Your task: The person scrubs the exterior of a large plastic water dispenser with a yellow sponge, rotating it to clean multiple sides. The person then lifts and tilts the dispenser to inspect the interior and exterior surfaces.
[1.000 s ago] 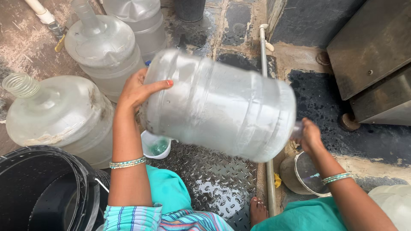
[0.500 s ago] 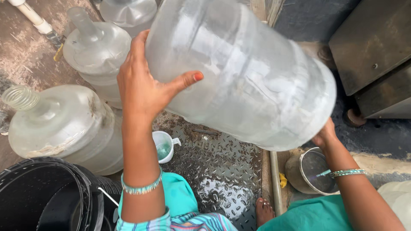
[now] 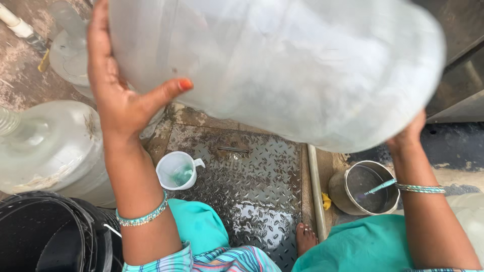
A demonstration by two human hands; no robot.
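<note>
Close under the camera, a large translucent water jug filled most of the view, its top and both ends cut off by the frame and its surface blurred. The left hand lay spread flat against its left side, thumb pressed to the plastic. The right hand was under its lower right edge, mostly hidden by the jug (whether the fingers curled around anything could not be told). Below lay a wet steel chequer plate set into stained concrete, with a small white measuring cup on it and one bare foot at its near edge. A metal pot with a thin stick in it stood to the right. Other clear jugs crowded the left, partly out of frame, above a black bucket.
</note>
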